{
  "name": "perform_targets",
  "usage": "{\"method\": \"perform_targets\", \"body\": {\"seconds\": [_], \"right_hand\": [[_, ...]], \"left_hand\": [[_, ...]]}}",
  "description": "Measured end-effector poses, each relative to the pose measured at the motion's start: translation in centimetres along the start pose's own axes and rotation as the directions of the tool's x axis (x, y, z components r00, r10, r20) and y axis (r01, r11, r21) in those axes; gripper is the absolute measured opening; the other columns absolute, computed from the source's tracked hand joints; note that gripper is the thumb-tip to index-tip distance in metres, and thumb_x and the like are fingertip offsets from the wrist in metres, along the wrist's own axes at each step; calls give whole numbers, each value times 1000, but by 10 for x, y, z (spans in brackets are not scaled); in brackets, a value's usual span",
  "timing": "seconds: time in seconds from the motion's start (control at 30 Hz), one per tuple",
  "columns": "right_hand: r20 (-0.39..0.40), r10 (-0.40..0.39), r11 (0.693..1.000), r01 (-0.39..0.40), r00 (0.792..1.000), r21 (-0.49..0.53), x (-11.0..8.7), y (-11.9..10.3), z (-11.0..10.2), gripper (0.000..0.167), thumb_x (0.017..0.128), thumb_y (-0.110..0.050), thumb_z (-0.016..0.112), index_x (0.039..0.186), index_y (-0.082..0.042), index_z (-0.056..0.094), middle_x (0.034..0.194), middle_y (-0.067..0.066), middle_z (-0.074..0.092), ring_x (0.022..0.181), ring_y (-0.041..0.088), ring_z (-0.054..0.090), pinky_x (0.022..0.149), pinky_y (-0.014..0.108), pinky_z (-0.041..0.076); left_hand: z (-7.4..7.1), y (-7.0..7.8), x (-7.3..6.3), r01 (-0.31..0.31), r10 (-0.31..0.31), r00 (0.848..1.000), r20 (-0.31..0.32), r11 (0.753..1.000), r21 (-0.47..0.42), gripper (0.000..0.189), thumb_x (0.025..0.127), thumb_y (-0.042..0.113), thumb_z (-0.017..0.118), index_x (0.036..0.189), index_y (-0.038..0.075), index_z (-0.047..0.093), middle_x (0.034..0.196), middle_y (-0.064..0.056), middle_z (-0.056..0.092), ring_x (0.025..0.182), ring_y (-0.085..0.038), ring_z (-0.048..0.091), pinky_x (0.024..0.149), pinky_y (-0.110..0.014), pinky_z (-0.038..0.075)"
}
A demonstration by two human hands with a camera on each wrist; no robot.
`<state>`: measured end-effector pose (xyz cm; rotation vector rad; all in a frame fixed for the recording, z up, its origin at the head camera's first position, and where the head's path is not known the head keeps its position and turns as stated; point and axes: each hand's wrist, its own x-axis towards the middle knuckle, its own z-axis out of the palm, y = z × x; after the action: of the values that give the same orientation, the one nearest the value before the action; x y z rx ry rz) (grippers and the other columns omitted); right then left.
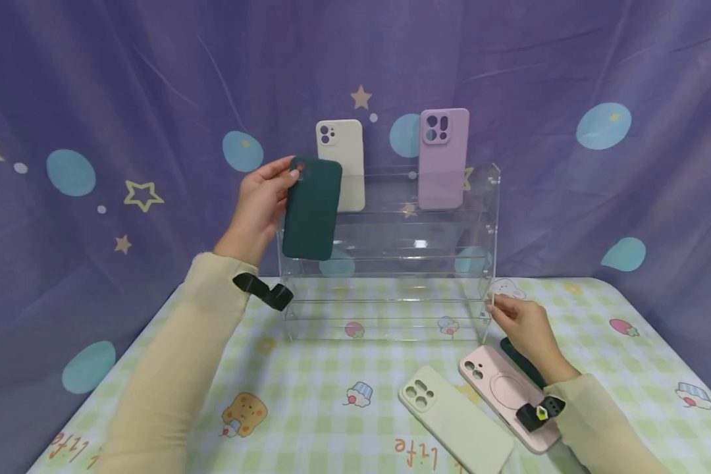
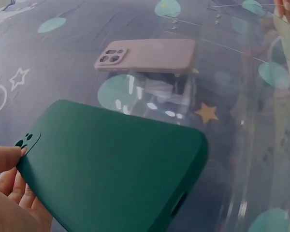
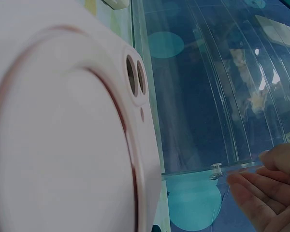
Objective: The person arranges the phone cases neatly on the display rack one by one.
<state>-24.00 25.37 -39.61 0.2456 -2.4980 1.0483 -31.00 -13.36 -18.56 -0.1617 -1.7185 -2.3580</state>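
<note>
While the left hand [image 1: 259,207] pinches it near its camera cutout, thumb on the front and fingers curled behind, the dark green phone case [image 1: 311,208] hangs upright in the air before the left end of the clear acrylic display stand [image 1: 391,263], level with its upper tiers. That grip is closed on the case's top corner. On the stand's top tier a cream phone case [image 1: 341,164] and a lilac phone case [image 1: 443,158] lean upright, well apart. The right hand [image 1: 524,326] has its fingers relaxed and fingertips touching the stand's lower right edge, holding nothing. Beside it on the checked desk [image 1: 308,388] lie a pink phone case [image 1: 500,392] and a pale green phone case [image 1: 456,421].
</note>
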Motion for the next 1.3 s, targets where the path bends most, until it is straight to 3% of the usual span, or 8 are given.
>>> {"method": "perform_targets", "body": {"seconds": [0.2,0.4,0.57,0.77,0.97,1.3], "right_hand": [[1,5,1000,-5,1000,-4,-1,-1,0,32,92,-9,61,116,12,60,102,28,66,88,39,66,70,42,56],[4,13,1000,-13,1000,-6,-2,-1,0,32,92,-10,61,116,12,60,102,28,66,89,38,67,70,41,56],[-5,7,1000,-7,1000,-5,-2,1,2,31,91,-9,62,115,12,61,100,27,67,87,37,67,68,41,56],[-7,2,1000,-2,1000,-6,-1,1,2,33,92,-10,62,115,12,61,101,28,66,87,38,67,68,41,56],[-10,0,1000,0,1000,1,1,1,2,32,91,-9,62,115,12,61,101,28,66,87,38,67,69,40,56],[-21,-11,1000,11,1000,10,1,2,3,30,90,-5,62,114,13,61,99,28,66,86,38,67,69,41,56]], "left_hand": [[17,3,11,-62,52,994,-100,993,-96,24,89,-2,60,112,5,65,90,2,66,73,-7,60,61,-18,48],[29,0,19,-121,98,984,-149,981,-152,27,90,-1,59,116,3,63,97,-1,65,78,-9,59,63,-19,48],[36,-1,26,-195,156,970,-187,957,-215,27,90,-2,59,116,2,62,102,-3,64,89,-10,59,71,-20,48],[43,-5,34,-261,200,952,-230,925,-275,26,88,-6,60,113,0,64,95,-4,63,88,-12,60,76,-22,49],[45,-15,37,-311,255,940,-227,914,-261,26,87,-7,60,111,0,64,93,-5,63,90,-13,60,80,-22,50],[45,-35,36,-315,284,943,-174,932,-181,26,86,-10,60,110,0,64,92,-3,66,90,-12,61,86,-23,49]]}}
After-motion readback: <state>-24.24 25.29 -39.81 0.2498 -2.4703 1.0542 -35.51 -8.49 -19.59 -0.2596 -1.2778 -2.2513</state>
